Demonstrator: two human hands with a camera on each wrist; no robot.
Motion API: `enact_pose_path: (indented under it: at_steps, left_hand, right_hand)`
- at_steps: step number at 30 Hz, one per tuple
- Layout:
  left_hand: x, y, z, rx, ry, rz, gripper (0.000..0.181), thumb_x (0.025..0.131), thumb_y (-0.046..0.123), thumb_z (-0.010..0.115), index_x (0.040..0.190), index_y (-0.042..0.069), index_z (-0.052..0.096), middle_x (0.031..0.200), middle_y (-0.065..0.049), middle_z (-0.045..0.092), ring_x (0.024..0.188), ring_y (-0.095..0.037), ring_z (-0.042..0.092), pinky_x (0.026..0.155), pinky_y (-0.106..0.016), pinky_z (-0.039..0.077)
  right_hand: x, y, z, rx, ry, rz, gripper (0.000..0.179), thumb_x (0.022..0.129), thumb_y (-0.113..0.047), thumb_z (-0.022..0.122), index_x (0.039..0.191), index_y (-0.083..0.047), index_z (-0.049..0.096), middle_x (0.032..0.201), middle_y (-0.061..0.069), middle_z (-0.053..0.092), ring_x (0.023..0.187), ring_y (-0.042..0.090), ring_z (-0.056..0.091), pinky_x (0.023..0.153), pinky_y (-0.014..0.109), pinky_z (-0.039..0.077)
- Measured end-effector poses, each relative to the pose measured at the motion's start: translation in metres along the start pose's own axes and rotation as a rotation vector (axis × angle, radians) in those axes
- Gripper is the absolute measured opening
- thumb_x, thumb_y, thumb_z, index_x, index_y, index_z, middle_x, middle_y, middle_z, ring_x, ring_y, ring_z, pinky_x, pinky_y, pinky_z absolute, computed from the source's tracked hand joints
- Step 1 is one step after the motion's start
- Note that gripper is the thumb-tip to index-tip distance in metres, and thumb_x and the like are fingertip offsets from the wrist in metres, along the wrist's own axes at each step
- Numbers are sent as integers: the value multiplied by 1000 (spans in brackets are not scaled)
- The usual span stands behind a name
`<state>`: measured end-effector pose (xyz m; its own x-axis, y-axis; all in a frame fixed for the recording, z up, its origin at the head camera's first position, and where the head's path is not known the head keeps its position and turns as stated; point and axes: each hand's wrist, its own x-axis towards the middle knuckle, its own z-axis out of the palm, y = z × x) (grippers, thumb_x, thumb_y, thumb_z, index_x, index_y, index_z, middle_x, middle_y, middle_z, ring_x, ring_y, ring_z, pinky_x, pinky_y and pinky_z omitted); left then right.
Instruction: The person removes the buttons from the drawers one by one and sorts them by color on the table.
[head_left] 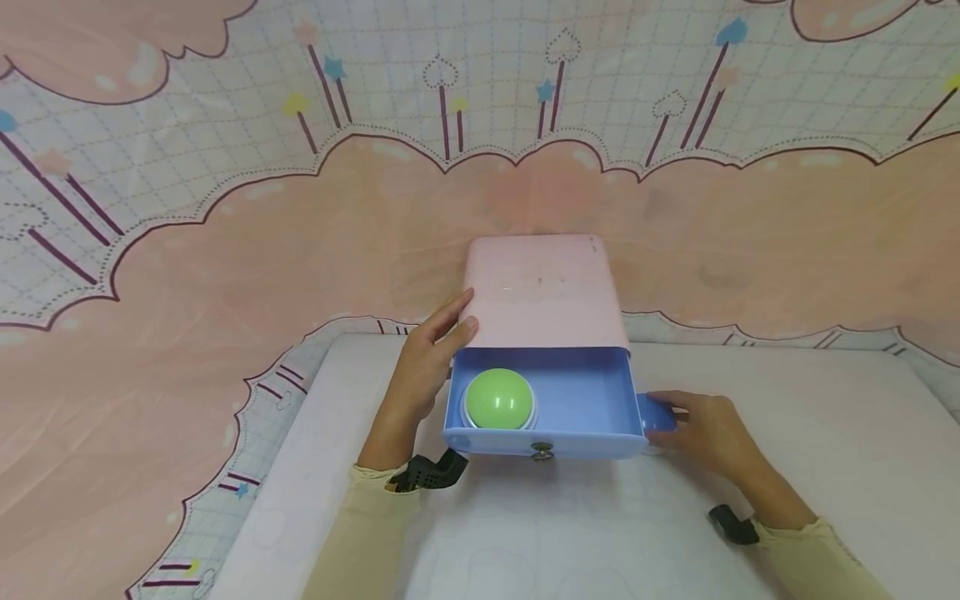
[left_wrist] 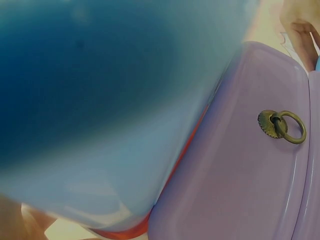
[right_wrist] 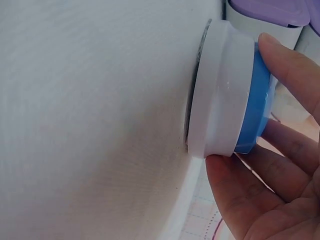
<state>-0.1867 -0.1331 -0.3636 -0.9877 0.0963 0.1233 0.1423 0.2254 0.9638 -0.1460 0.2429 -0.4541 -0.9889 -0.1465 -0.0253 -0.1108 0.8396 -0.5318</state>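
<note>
A small cabinet with a pink top [head_left: 543, 292] has its blue drawer [head_left: 585, 392] pulled out toward me. Inside the drawer, at the left, sits a round green-domed push button [head_left: 498, 400] with a white base. My left hand [head_left: 427, 358] rests against the cabinet's left side, thumb and index finger extended near the top edge; its other fingers are mostly hidden. Beside the drawer's right side, my right hand [head_left: 708, 425] grips a blue push button [right_wrist: 257, 100] by its rim. That button's white base [right_wrist: 220, 90] faces the white tabletop; whether it touches is unclear.
The left wrist view shows a purple drawer front [left_wrist: 230, 150] with a brass ring pull [left_wrist: 292, 127]. A metal knob [head_left: 542, 451] sits on the pulled-out drawer's front. The white table [head_left: 525, 533] meets a patterned cloth [head_left: 360, 233] behind the cabinet.
</note>
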Motion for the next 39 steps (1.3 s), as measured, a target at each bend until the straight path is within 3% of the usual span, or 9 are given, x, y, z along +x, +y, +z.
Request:
enact_pose_path:
  at_steps: [8,19,24,30,34,39]
  left_hand:
    - [1,0,1,4,-6,-9,53,101,42,61,152,36,49,167,3,34,149,-36,40,95,-68,49]
    - [0,1,0,-4,1,-5,53,101,41,61,152,36,49,166,6,35,149,-35,40,95,-67,49]
    - [-1,1,2,12,6,-13,52,101,44,61,151,40,48,166,11,34,149,-32,40,97,-65,49]
    - [-1,2,0,5,0,-8,53,102,40,60,153,35,48,167,3,32,150,-36,38,96,-68,47]
    - [-1,2,0,8,3,-12,53,102,40,60,153,35,47,168,3,32,151,-36,37,96,-69,47]
    - [-2,3,1,4,3,-8,52,102,41,60,152,35,48,167,2,33,150,-36,38,96,-68,47]
  right_hand:
    - [0,-1,0,3,-30,47,64,84,-29,84,137,-1,62,137,30,61,118,51,64,92,57,56]
    - [0,-6,-6,-16,-36,31,69,85,-34,84,142,-4,60,144,29,55,122,52,61,94,57,54]
    - [-8,-18,-14,-44,4,-11,67,85,-35,84,142,-9,60,142,26,59,119,53,62,90,59,56]
    - [-16,-34,-26,-31,56,-71,60,87,-33,82,140,-12,63,137,21,64,119,51,64,88,58,58]
    - [-24,-49,-37,-14,73,-51,62,89,-45,78,140,-14,64,138,20,64,119,49,64,85,57,59]
    - [-33,-66,-55,20,160,-73,63,87,-52,77,137,-15,66,132,16,69,115,44,68,86,61,58]
